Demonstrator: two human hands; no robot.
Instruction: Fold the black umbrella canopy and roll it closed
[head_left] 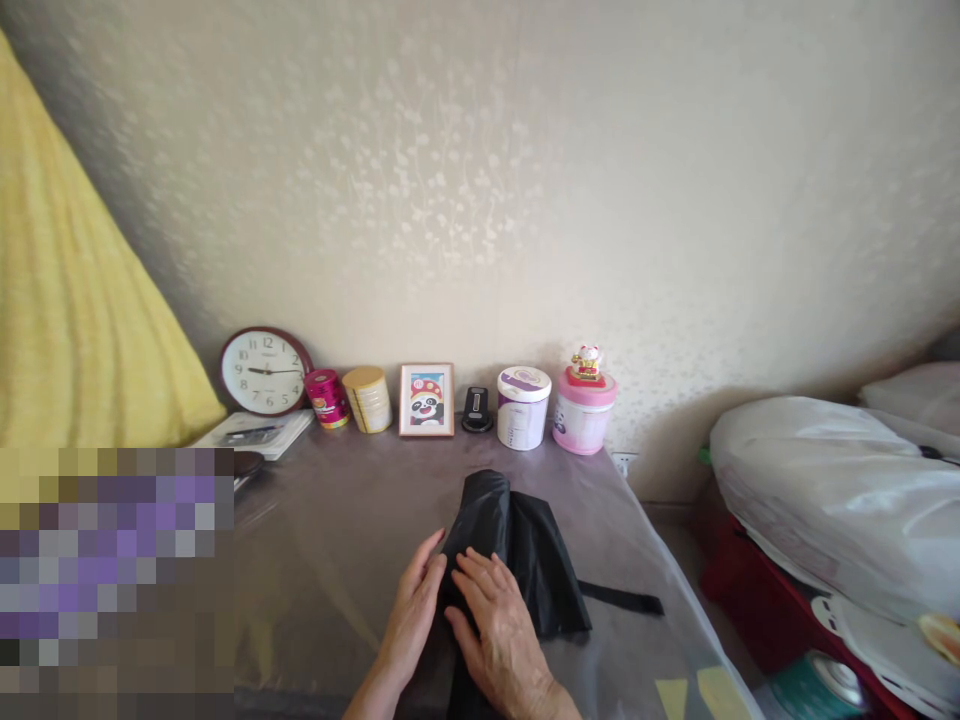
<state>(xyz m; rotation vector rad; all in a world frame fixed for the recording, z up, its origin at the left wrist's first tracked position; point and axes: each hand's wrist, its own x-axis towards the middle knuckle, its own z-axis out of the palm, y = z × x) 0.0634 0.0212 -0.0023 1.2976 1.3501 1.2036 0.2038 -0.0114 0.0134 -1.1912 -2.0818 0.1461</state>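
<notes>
The black cloth point(484, 515) lies folded on the near part of the bench point(322, 560), a little right of centre, with a dark strap point(630, 599) stretched out from its right side. Both hands are at it. The right hand point(495, 620) lies palm down on top, its fingers point(480, 565) released, extended and slightly spread, its thumb out to the left. The left hand point(416, 600) is on edge at the cloth's left border, fingers fairly straight and thumb close by; whether they pinch the fabric I cannot tell.

Along the wall point(450, 150), at the back of the bench, stand from left to right a round clock point(262, 375), a magenta tin point(327, 398), a yellow tin point(367, 400), a framed panda picture point(427, 400), a small black device point(477, 408), a white and purple tub point(523, 410) and a pink tub point(584, 420) with a cat figurine point(587, 365) on its lid. Papers point(277, 435) lie in front of the clock. A yellow curtain point(67, 250) hangs at the left; the area below it is pixelated. Right of the bench, a whitish plastic bag point(817, 480) sits above a red box point(750, 590), near a green can point(810, 685)
</notes>
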